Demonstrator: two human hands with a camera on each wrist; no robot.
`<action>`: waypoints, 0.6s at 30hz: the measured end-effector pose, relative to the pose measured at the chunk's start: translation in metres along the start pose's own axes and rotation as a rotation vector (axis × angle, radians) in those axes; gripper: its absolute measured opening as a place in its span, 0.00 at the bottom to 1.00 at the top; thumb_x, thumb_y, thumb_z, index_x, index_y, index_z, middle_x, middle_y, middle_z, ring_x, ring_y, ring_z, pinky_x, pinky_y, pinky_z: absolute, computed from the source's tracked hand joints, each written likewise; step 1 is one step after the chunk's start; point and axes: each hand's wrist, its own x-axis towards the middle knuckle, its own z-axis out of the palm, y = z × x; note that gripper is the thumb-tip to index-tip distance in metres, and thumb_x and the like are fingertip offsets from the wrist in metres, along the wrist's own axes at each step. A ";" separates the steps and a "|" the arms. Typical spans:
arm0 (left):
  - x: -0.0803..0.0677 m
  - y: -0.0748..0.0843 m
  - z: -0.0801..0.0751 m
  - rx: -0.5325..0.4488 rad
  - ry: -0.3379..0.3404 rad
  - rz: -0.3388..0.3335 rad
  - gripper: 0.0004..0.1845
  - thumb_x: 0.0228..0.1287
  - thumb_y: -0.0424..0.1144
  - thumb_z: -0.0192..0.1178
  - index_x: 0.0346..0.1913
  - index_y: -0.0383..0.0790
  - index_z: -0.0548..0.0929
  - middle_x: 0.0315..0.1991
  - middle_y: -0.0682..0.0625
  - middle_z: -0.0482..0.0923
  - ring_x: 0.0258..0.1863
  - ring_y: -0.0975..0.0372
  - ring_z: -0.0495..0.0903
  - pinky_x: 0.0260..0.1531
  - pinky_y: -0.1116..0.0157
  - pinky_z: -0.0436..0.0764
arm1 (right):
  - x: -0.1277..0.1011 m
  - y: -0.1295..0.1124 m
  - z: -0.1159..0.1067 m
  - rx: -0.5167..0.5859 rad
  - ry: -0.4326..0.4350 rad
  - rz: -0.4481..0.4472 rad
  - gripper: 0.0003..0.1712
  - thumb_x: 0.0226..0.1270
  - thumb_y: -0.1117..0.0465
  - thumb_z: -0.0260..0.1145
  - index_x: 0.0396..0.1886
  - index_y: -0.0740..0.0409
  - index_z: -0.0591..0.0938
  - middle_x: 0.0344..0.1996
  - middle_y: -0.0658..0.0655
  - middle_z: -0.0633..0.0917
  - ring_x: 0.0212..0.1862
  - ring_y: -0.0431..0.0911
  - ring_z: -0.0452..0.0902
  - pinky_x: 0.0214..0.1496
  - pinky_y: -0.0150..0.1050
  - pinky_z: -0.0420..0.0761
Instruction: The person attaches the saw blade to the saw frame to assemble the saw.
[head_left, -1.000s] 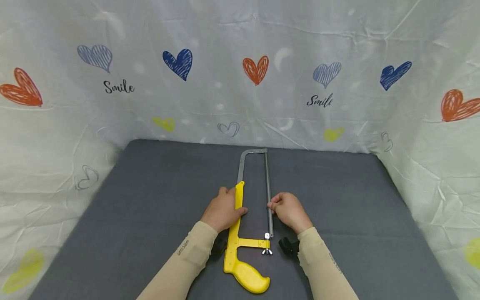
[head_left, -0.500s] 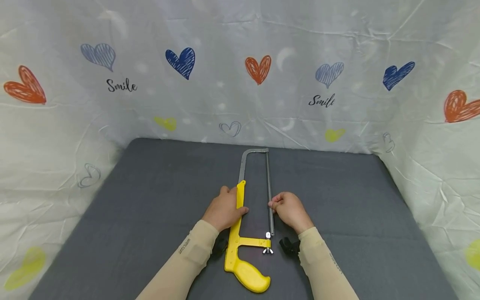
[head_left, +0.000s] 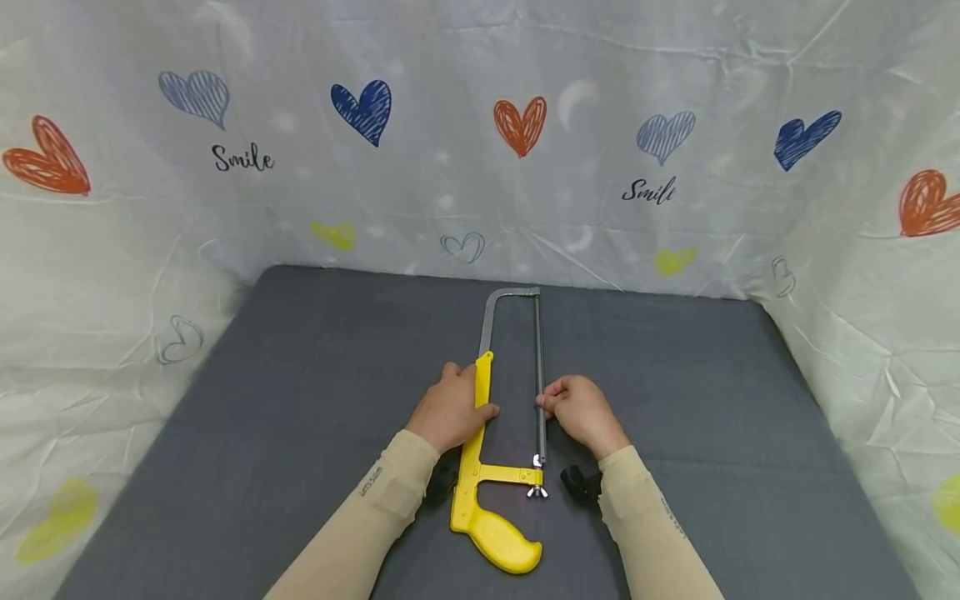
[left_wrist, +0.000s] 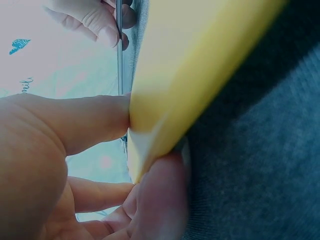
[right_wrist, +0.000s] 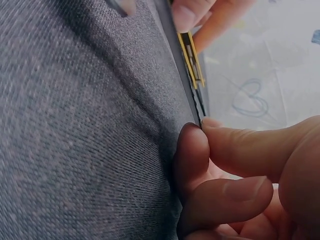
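Both arms wear close-fitting beige sleeves that run down to the wrists and leave the left hand (head_left: 450, 410) and the right hand (head_left: 581, 410) bare. Small dark lettering is printed on the left sleeve (head_left: 371, 482) and on the right sleeve (head_left: 667, 510); it is too small to read. A small black device (head_left: 579, 483) sits under each wrist.

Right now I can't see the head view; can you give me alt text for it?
A yellow-handled hacksaw lies flat on a grey cloth surface. The left hand grips its yellow frame bar and the right hand pinches the blade midway. A white sheet with heart prints stands behind and beside.
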 end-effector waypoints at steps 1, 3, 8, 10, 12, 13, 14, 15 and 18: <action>0.000 0.000 0.000 0.000 -0.001 -0.001 0.45 0.72 0.49 0.73 0.82 0.30 0.66 0.69 0.31 0.71 0.43 0.50 0.86 0.49 0.54 0.90 | 0.000 0.000 0.000 0.000 0.000 0.004 0.10 0.79 0.56 0.70 0.39 0.58 0.88 0.31 0.54 0.88 0.33 0.47 0.79 0.35 0.38 0.73; 0.000 0.000 0.000 0.000 -0.004 -0.004 0.45 0.72 0.49 0.73 0.82 0.30 0.66 0.70 0.31 0.71 0.44 0.50 0.86 0.49 0.54 0.90 | 0.000 0.000 0.001 0.000 0.001 0.009 0.10 0.78 0.56 0.71 0.39 0.58 0.88 0.30 0.54 0.88 0.32 0.47 0.79 0.35 0.38 0.73; -0.001 0.001 0.001 0.003 -0.008 -0.008 0.45 0.73 0.49 0.72 0.83 0.31 0.65 0.70 0.32 0.70 0.45 0.50 0.86 0.51 0.53 0.90 | 0.000 0.000 0.004 -0.010 0.011 0.012 0.10 0.77 0.56 0.72 0.38 0.58 0.88 0.30 0.54 0.87 0.31 0.46 0.78 0.33 0.38 0.72; -0.001 0.001 0.001 0.004 -0.010 -0.008 0.45 0.73 0.49 0.72 0.83 0.31 0.65 0.70 0.31 0.70 0.45 0.50 0.86 0.51 0.53 0.90 | 0.000 0.000 0.005 -0.021 0.014 0.007 0.10 0.78 0.56 0.71 0.38 0.57 0.87 0.30 0.54 0.87 0.31 0.46 0.77 0.33 0.38 0.72; -0.001 0.002 0.000 0.003 -0.012 -0.006 0.45 0.73 0.49 0.72 0.83 0.31 0.64 0.71 0.31 0.70 0.45 0.49 0.86 0.51 0.53 0.90 | -0.001 0.000 0.005 -0.031 0.016 0.004 0.10 0.77 0.56 0.72 0.38 0.57 0.87 0.30 0.54 0.87 0.30 0.47 0.77 0.32 0.38 0.72; -0.001 0.002 0.000 0.004 -0.011 -0.005 0.46 0.73 0.50 0.72 0.83 0.31 0.64 0.71 0.31 0.70 0.45 0.49 0.86 0.51 0.53 0.90 | -0.001 0.000 0.005 -0.035 0.016 0.003 0.10 0.77 0.56 0.72 0.38 0.57 0.87 0.30 0.54 0.87 0.30 0.47 0.77 0.32 0.38 0.72; -0.001 0.002 0.000 0.005 -0.012 -0.004 0.46 0.73 0.50 0.72 0.83 0.31 0.64 0.71 0.31 0.70 0.45 0.49 0.86 0.50 0.53 0.90 | -0.001 -0.001 0.005 -0.039 0.015 0.002 0.10 0.77 0.56 0.72 0.39 0.57 0.87 0.30 0.54 0.87 0.30 0.47 0.77 0.32 0.38 0.72; -0.001 0.002 0.000 0.006 -0.013 -0.002 0.46 0.73 0.50 0.72 0.83 0.31 0.64 0.71 0.31 0.70 0.45 0.49 0.86 0.50 0.53 0.90 | -0.001 -0.001 0.005 -0.041 0.015 0.000 0.10 0.77 0.56 0.72 0.39 0.57 0.87 0.30 0.54 0.87 0.30 0.47 0.78 0.32 0.38 0.72; -0.001 0.001 -0.001 0.011 -0.011 0.000 0.46 0.73 0.50 0.72 0.83 0.31 0.64 0.70 0.31 0.70 0.44 0.49 0.86 0.50 0.53 0.90 | -0.001 -0.002 0.005 -0.052 0.012 -0.003 0.10 0.77 0.55 0.72 0.39 0.57 0.86 0.29 0.54 0.87 0.30 0.47 0.78 0.32 0.38 0.73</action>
